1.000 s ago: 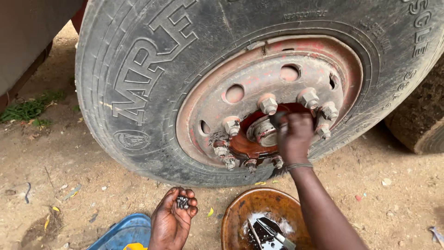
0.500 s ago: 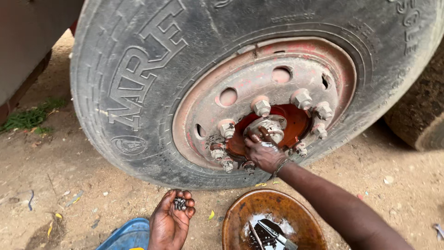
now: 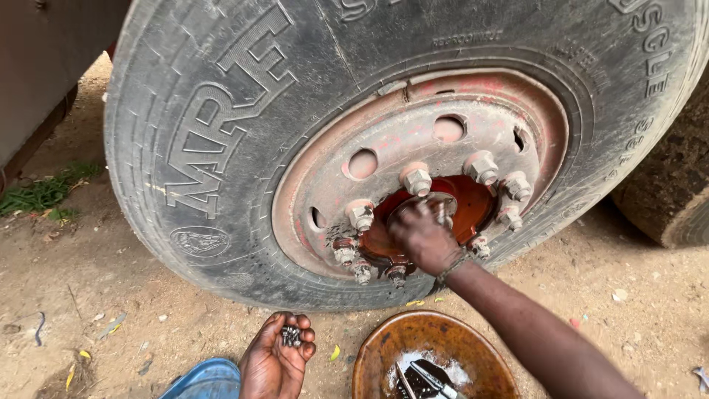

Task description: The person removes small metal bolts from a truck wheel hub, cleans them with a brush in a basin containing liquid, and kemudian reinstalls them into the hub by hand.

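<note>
We see a large truck wheel (image 3: pixel 221 148) standing on dusty ground (image 3: pixel 111 295); its reddish rim (image 3: pixel 413 140) carries a ring of big lug nuts (image 3: pixel 416 179) around a red hub (image 3: pixel 469 203). Our right hand (image 3: pixel 422 236) is pressed on the centre of this hub; the fingers (image 3: pixel 413 218) are bent over a round metal piece (image 3: pixel 443 203) there, and they touch it, but we cannot tell if they really grip it, because the back of the hand covers the place. Our left hand (image 3: pixel 277 362) lies low near the ground, palm up and half open, the fingers curled like a cup; inside the palm rest some small dark metal bolts (image 3: pixel 290 336). Just beside this hand, to its right, stands a rusty round bowl (image 3: pixel 391 343) on the soil; it contains grey metal tools (image 3: pixel 425 380). A blue object (image 3: pixel 203 380) shows at the lower edge, near the left wrist; some green grass (image 3: pixel 40 196) grows at the far left.
</note>
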